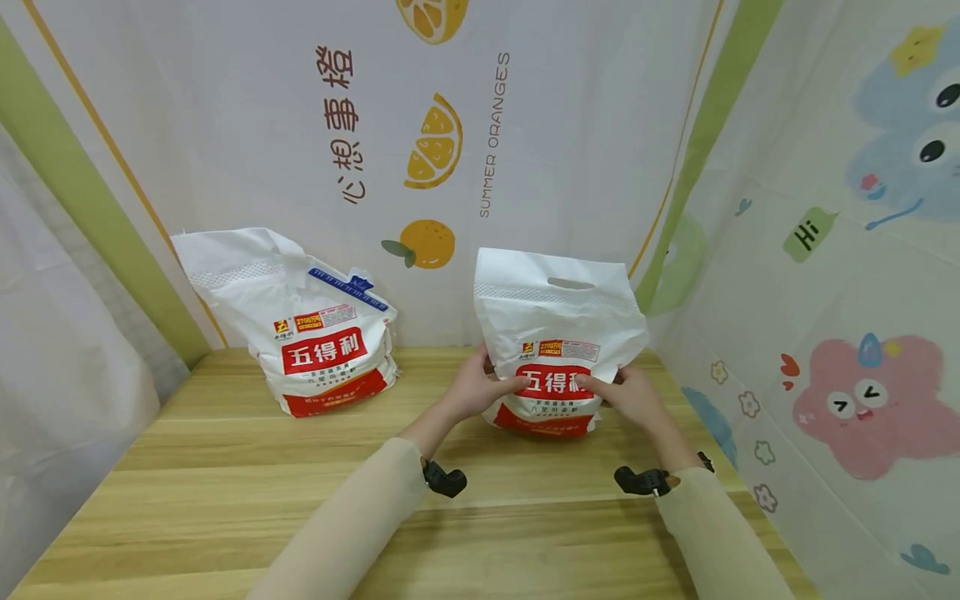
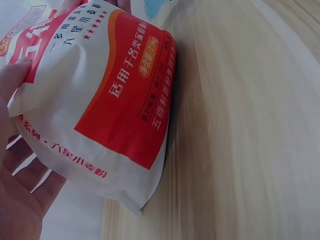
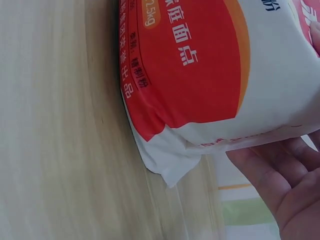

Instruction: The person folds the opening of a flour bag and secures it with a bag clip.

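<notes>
A white and red flour bag (image 1: 555,333) with a handle slot at its top stands upright at the right of the table, its printed front towards me. My left hand (image 1: 474,387) grips its left side and my right hand (image 1: 632,392) its right side. Both thumbs press on the red label in front, while the fingers reach round the sides and are partly hidden. In the left wrist view the bag's lower red panel (image 2: 132,90) sits close to the wood. The right wrist view shows a bottom corner (image 3: 170,167) low over the table; whether it touches cannot be told.
A second flour bag (image 1: 322,350) stands at the back left, its top folded over and held by a blue clip (image 1: 348,288). Behind the wooden table (image 1: 300,475) hangs a curtain (image 1: 247,125) with orange prints. A cartoon-printed sheet (image 1: 825,292) borders the right side.
</notes>
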`<control>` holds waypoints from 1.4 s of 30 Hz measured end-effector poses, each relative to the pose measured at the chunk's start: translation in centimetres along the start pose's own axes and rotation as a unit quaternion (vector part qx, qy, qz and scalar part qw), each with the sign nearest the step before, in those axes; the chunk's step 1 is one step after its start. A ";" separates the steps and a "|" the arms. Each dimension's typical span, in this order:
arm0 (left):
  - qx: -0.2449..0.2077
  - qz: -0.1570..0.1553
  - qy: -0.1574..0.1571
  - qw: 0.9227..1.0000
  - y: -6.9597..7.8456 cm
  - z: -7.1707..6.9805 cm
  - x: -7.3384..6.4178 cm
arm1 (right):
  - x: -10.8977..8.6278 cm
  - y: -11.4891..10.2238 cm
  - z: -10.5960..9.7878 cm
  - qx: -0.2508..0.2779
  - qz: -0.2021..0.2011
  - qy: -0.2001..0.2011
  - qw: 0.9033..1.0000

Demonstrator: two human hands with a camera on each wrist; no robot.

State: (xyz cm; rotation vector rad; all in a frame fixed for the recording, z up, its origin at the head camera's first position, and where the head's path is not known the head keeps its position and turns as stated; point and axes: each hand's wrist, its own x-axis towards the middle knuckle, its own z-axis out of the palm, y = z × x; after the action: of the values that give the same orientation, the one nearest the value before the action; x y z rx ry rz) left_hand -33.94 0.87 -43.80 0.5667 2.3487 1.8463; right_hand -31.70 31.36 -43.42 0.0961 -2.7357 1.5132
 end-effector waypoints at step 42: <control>0.061 -0.017 0.045 0.997 -0.9 -6.0 -7.7 | -1.8 -3.3 6.2 -0.004 -0.043 -0.038 0.998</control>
State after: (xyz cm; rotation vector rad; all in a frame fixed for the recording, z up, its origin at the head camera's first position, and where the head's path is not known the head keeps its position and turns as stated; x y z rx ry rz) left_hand -28.80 -7.47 -44.22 0.4621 2.5261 1.7600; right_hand -29.58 24.43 -44.03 0.2738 -2.7558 1.5079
